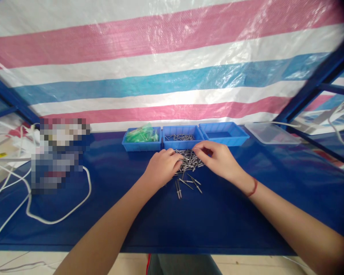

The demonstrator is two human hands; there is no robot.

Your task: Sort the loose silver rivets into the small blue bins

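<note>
A heap of silvery blind rivets (190, 162) lies on the blue table, with several loose rivets (186, 182) in front of it. My left hand (164, 166) is at the heap's left side, its fingers bent and drawn together over the edge; what they hold, if anything, is hidden. On the heap's right side, my right hand (219, 157) has thumb and forefinger brought together in a pinch beside the middle bin's front. Whatever is between those fingertips is too small to make out. Just behind the heap, the middle blue bin (179, 144) holds more rivets.
The left blue bin (141, 146) contains green plastic bags (141, 133). The right blue bin (225, 142) stands beside a clear plastic lid (272, 133). White cables (60, 221) loop across the table's left side, near a blurred-out patch. Striped sheeting (166, 88) hangs behind.
</note>
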